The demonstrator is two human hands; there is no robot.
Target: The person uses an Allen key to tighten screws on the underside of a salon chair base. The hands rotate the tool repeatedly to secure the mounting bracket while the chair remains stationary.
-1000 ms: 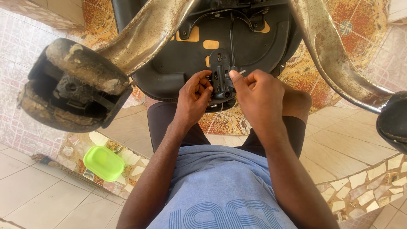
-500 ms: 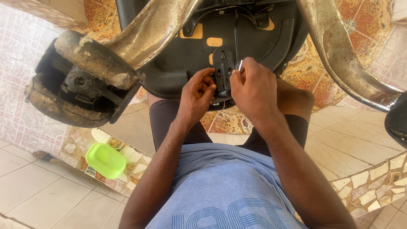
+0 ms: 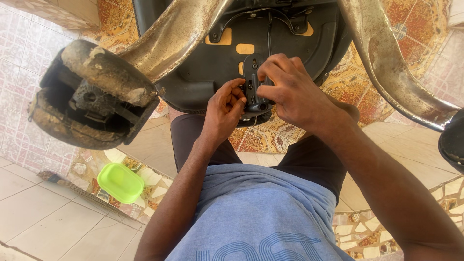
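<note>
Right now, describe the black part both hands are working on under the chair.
The black bracket is a narrow, upright piece of what looks like moulded plastic or painted metal, with a small hole near its top and a rounded, tube-like lower end. It sits against the black seat underside, below a thin cable. The left hand pinches its left edge with fingertips; the right hand covers its right side and top.

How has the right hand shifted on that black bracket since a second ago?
Yes. The right hand slid up the black bracket, toward its top, while the left hand stayed low.
</note>
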